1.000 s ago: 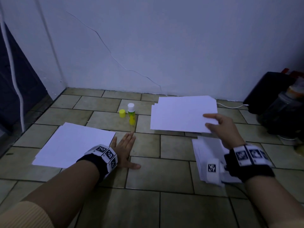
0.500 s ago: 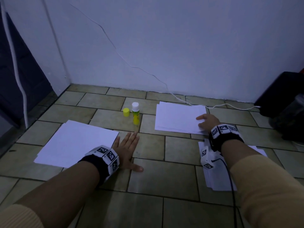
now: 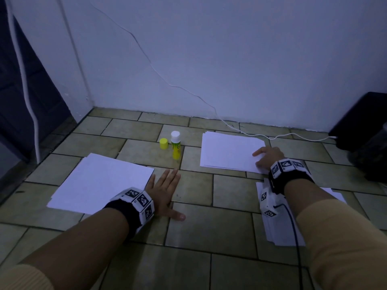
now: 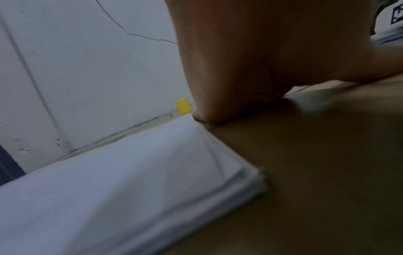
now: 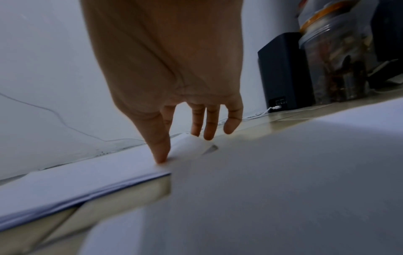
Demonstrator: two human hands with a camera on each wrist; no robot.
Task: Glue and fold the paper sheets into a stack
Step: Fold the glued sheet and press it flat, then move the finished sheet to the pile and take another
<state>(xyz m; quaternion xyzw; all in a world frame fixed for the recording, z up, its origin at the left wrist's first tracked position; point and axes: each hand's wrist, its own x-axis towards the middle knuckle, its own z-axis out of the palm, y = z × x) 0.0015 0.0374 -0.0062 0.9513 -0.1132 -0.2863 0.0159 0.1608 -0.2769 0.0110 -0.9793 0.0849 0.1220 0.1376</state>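
Note:
My left hand (image 3: 165,191) lies flat on the tiled floor with straight fingers, just right of a white paper stack (image 3: 100,183); in the left wrist view the hand (image 4: 229,77) touches that stack's (image 4: 130,181) corner. My right hand (image 3: 260,159) rests on the near right corner of the far paper stack (image 3: 228,153). In the right wrist view the right hand (image 5: 183,146) has its thumb pressing on the top sheet (image 5: 109,170), and the sheet's corner curls up against the fingers behind it. An uncapped glue stick (image 3: 176,146) stands beside its yellow cap (image 3: 163,143).
A third pile of white sheets (image 3: 274,231) lies under my right forearm. A white cable (image 3: 261,136) runs along the wall base to a black box (image 3: 360,122). A clear jar (image 5: 335,69) stands by the box (image 5: 281,72).
My right hand carried a sheet from the air down onto the far stack and stays at its corner. The left hand has not moved.

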